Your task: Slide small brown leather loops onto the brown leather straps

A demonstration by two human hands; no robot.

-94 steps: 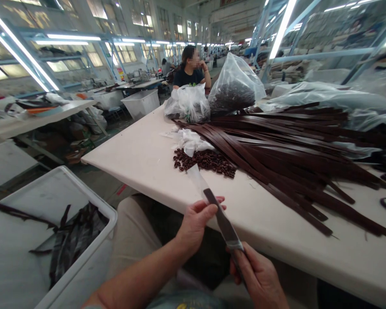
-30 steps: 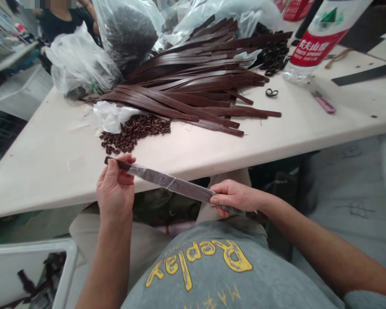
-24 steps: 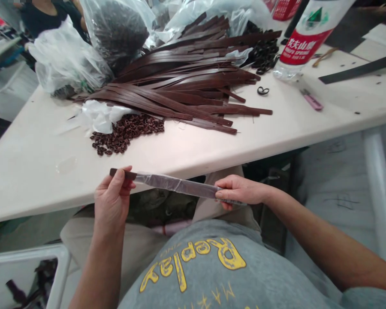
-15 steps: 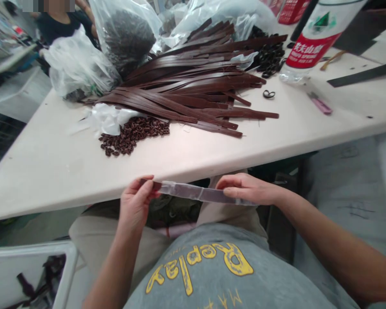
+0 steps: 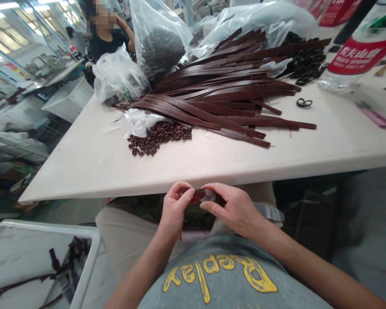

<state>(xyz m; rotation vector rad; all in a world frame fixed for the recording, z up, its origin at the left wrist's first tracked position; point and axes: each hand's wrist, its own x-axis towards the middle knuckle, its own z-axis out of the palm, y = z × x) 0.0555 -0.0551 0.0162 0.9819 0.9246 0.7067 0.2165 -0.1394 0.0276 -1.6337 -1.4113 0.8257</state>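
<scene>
In front of the table edge, my left hand (image 5: 176, 208) pinches the end of a dark brown leather strap (image 5: 197, 194) between thumb and fingers. My right hand (image 5: 238, 208) is close beside it, its thumb and fingers curled around the strap where clear plastic wrap (image 5: 209, 196) covers it. Part of the wrapped length shows beyond my right wrist; the rest is hidden by that hand. On the table ahead lies a large pile of similar brown straps (image 5: 212, 96), with a heap of small brown loops (image 5: 161, 136) at its near left.
Clear plastic bags (image 5: 120, 75) stand behind the pile. A red-labelled bottle (image 5: 357, 56), black loops (image 5: 304, 102) and pink-handled snips (image 5: 376, 116) are at the right. A white bin (image 5: 94, 246) with dark straps sits at lower left. Another person (image 5: 107, 40) is across the table.
My right hand has moved along the wrapped strap to beside my left hand. The plastic-covered stretch between the hands is now much shorter. The view has shifted left.
</scene>
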